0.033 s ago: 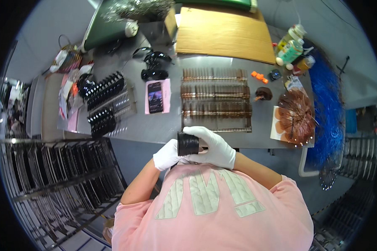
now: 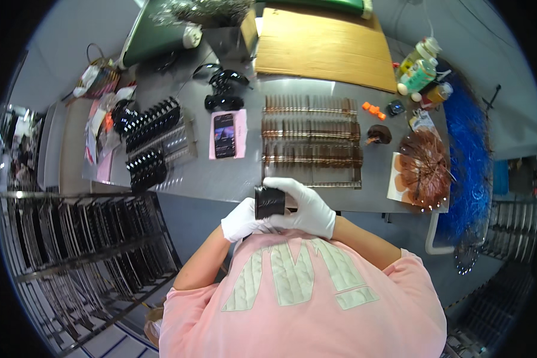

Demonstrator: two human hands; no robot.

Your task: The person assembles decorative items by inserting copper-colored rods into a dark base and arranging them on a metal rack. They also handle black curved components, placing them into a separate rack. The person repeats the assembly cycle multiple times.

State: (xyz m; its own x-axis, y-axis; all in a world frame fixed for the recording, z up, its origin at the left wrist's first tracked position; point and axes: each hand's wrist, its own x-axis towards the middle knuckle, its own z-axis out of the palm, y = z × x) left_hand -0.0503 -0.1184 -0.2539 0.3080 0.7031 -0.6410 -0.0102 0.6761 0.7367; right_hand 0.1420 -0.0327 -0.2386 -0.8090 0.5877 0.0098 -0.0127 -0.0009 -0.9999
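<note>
Both of my hands wear white gloves and are together in front of my chest, just off the near edge of the table. Between them is a glossy black ribbed piece (image 2: 270, 203), roughly as wide as a palm; its exact kind does not show. My right hand (image 2: 309, 210) is closed round its right side, with the thumb and fingers along the top and right edge. My left hand (image 2: 237, 222) is closed on the lower left side, its fingertips partly hidden behind the piece.
Rows of brown toothed combs (image 2: 310, 131) lie beyond my hands. Black toothed pieces (image 2: 152, 128), a phone (image 2: 225, 136) and black glossy items (image 2: 224, 102) are to the left. An orange piece (image 2: 373, 110), a brown flower-shaped item (image 2: 425, 167) and bottles (image 2: 417, 74) stand right. Racks (image 2: 89, 238) flank below.
The black ribbed piece is tilted slightly and catches more light. My hands keep their hold on it. The table scene has shifted a little to the right in view.
</note>
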